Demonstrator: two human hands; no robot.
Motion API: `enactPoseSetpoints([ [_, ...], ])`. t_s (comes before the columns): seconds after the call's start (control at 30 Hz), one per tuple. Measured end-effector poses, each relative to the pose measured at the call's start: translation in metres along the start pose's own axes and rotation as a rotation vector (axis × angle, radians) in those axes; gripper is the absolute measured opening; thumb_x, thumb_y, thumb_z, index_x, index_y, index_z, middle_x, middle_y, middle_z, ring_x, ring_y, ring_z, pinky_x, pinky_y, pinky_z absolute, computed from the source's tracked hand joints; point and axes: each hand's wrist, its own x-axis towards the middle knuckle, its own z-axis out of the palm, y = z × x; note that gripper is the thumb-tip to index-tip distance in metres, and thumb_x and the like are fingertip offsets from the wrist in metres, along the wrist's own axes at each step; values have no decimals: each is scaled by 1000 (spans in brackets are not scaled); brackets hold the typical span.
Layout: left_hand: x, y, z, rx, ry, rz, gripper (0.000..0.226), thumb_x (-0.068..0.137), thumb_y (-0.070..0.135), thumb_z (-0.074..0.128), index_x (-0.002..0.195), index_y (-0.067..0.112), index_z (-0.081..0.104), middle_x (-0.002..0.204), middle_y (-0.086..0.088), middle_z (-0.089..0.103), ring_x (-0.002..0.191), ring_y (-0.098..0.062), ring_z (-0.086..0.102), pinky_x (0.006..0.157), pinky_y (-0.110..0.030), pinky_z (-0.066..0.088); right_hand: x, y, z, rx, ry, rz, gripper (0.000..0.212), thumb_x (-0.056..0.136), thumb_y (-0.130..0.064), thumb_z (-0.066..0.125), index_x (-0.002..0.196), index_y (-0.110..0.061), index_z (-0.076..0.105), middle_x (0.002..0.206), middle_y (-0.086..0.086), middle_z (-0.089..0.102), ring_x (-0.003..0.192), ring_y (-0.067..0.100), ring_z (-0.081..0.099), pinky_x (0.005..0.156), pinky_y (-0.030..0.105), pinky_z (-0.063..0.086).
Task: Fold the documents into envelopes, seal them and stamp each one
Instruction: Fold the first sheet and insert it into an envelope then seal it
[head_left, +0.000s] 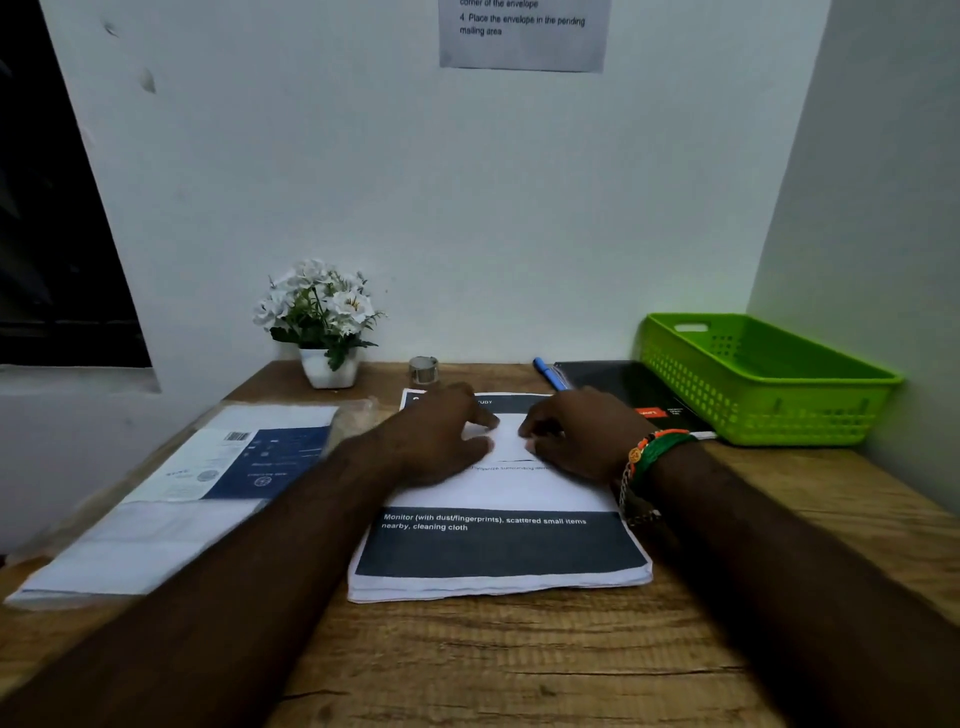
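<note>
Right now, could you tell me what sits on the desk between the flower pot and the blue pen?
In the head view, a small tape roll stands between the flower pot and blue pen.

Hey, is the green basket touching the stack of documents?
Apart. The head view shows the green basket well right of the document stack, bare wood between them.

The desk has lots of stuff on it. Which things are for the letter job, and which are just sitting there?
For the job:
- stack of documents, under both hands: left hand, right hand
- plastic-wrapped pack of white envelopes
- green basket, maybe for finished mail

Just sitting there:
- flower pot
- small jar
- blue pen
- black notebook
- wall notice
</note>
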Motion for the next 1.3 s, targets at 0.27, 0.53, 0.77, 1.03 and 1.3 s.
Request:
enactPoseSetpoints([
  [0.27, 2, -7, -12, 65, -29, -106, 32, 92, 40, 70, 119, 23, 76, 116, 3, 72, 97, -10, 61, 83, -21, 42, 1, 5, 3, 15, -9, 14, 26, 90, -47, 60, 114, -39, 68, 106, -14, 70, 101, 14, 65, 84, 25, 45],
  [0.53, -2, -25, -31, 310, 153, -317, 26, 85, 44, 71, 85, 18, 69, 92, -2, 69, 91, -23, 68, 79, -34, 56, 3, 8, 5, 44, -10, 19, 25, 89, -47, 61, 112, -40, 67, 105, -17, 69, 101, 13, 64, 84, 25, 47],
  [0.77, 6, -11, 1, 122, -30, -145, 66, 76, 83, 55, 121, 36, 62, 116, 4, 61, 113, -20, 54, 99, -44, 49, 4, 8, 4, 63, -6, 24, 23, 88, -44, 64, 110, -39, 69, 104, -15, 70, 98, 11, 64, 83, 25, 47],
  [1.03, 10, -10, 3, -109, 41, -116, 28, 80, 52, 80, 91, 29, 68, 96, 15, 63, 96, -8, 57, 93, -36, 50, 17, 8, 22, 257, 129, 23, 28, 83, -37, 73, 109, -29, 68, 96, -15, 63, 97, 9, 62, 84, 25, 48],
  [1.3, 10, -11, 5, -224, 84, -139, 52, 56, 67, 79, 100, 44, 61, 103, 26, 63, 105, -4, 59, 103, -50, 45, 22, 10, 26, 201, 64, 24, 26, 87, -51, 64, 109, -37, 65, 100, -19, 54, 99, 10, 56, 90, 36, 48],
])
